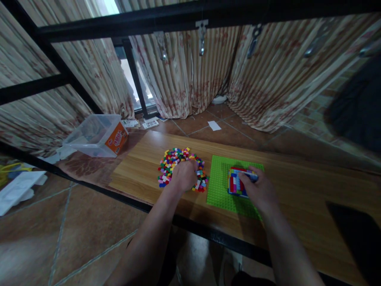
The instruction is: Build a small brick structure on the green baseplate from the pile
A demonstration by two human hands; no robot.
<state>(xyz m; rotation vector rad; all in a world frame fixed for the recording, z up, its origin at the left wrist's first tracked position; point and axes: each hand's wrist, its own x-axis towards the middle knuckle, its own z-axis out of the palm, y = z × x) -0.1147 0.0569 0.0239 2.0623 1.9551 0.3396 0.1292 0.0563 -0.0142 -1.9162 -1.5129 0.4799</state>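
Observation:
A loose pile of small multicoloured toy bricks (169, 165) lies in the middle of a wooden table. My left hand (185, 174) reaches down into this pile with its fingers curled; the fingertips are hidden, so anything between them does not show. To the right, a green studded baseplate (218, 178) lies flat. On it stands a low, roughly square brick build (235, 184) with blue, red, white and light blue pieces. My right hand (258, 188) grips the build at its right side, thumb over the top and fingers at the far edge, covering part of it.
The wooden table (133, 167) has a dark front edge. A clear plastic box (89, 139) with an orange label stands beyond its left end. A dark flat object (354, 234) lies at the right. Black metal bars (178, 18) cross overhead before striped curtains (184, 79).

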